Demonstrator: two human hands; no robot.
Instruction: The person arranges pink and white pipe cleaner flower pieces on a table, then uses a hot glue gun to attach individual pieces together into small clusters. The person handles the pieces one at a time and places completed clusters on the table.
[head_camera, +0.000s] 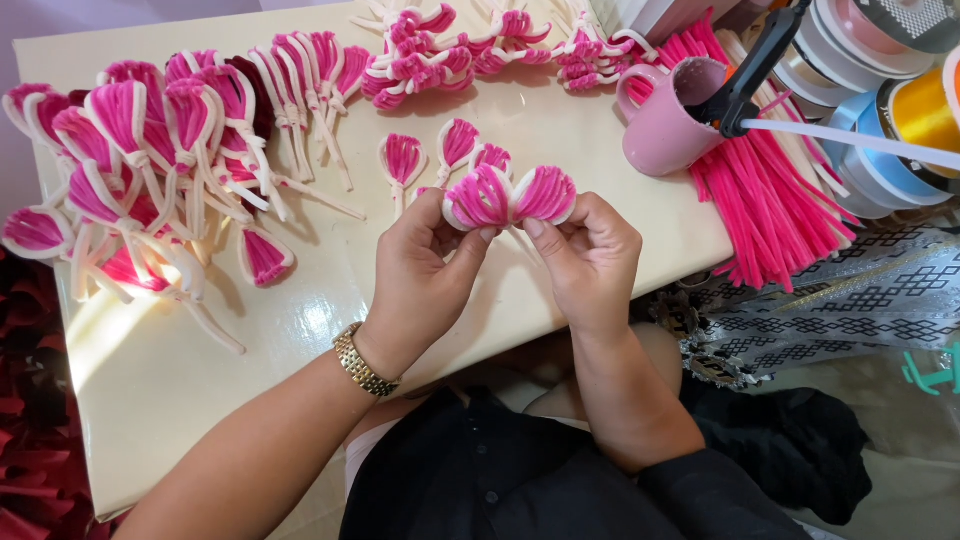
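Observation:
My left hand (420, 270) pinches a pink petal (478, 198) with a white fuzzy edge, made of pipe cleaners. My right hand (590, 262) pinches a second such petal (546, 193). The two petals touch side by side above the cream table (330, 300). A gold watch sits on my left wrist (362, 362). Just beyond my fingers lie three loose petals (402, 158) with white stems.
A heap of finished petals (150, 150) covers the table's left side, with more at the far edge (470, 45). A pink mug (668, 118) stands right, beside a bundle of pink pipe cleaners (765, 195), a glue gun (755, 65) and ribbon spools (880, 110).

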